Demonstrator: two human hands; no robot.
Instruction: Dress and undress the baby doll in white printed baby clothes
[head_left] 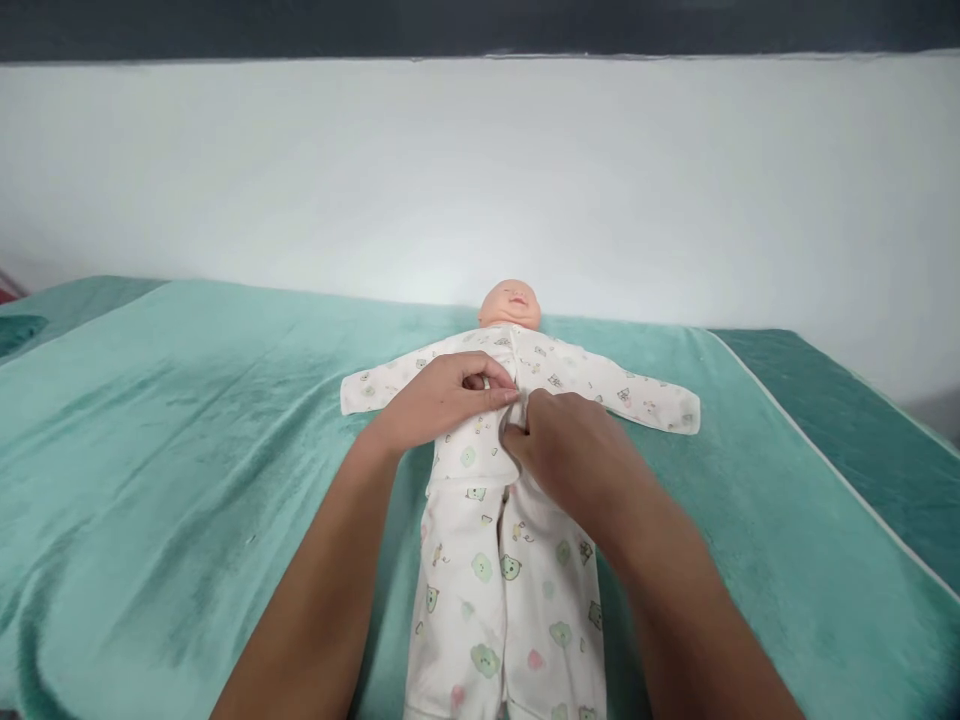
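A baby doll (511, 303) lies on its back, head away from me, in a white printed baby shirt (469, 457) and matching pants (484, 590). The shirt's sleeves stretch out to both sides. At the front opening, my left hand (454, 395) pinches the shirt's edge between thumb and fingers. Just right of it, my right hand (566, 440) is closed with curled fingers on the other side of the same opening. Any fastener between the fingertips is hidden.
A teal plush blanket (225, 450) covers the surface under the doll, with wrinkles on the left. A darker teal section (847, 440) with a pale edge line lies at the right. Behind the doll's head rises a white wall (300, 180) with a dark band on top.
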